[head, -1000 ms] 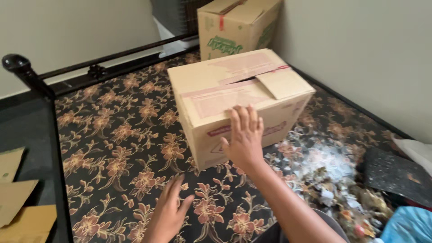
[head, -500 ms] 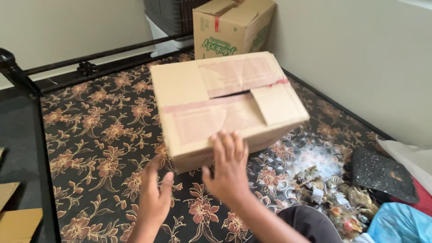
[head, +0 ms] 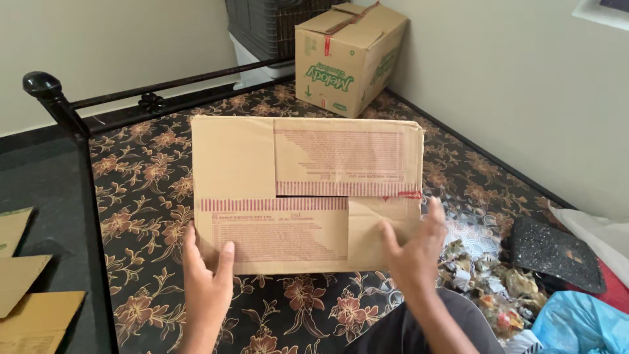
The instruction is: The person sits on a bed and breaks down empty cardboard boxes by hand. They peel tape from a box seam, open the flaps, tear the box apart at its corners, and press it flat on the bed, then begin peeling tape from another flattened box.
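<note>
A brown cardboard box (head: pixel 308 190) with taped flaps is tipped toward me, its flap side facing the camera, on a dark floral mattress (head: pixel 144 177). My left hand (head: pixel 206 275) grips its lower left corner, thumb on the front. My right hand (head: pixel 413 246) presses against the lower right edge, fingers spread upward. Both hands hold the box.
A second cardboard box (head: pixel 347 56) with green print stands at the far corner by the wall. A black metal bed rail (head: pixel 85 151) runs along the left. Flat cardboard pieces (head: pixel 26 288) lie on the floor at left. Crumpled scraps (head: pixel 491 282), a black pad (head: pixel 557 252) and a blue bag (head: pixel 576 324) lie at right.
The box has been tilted toward me so its flap side faces the camera. My left hand rose from the mattress to the box's lower left corner; my right hand shifted to the lower right edge.
</note>
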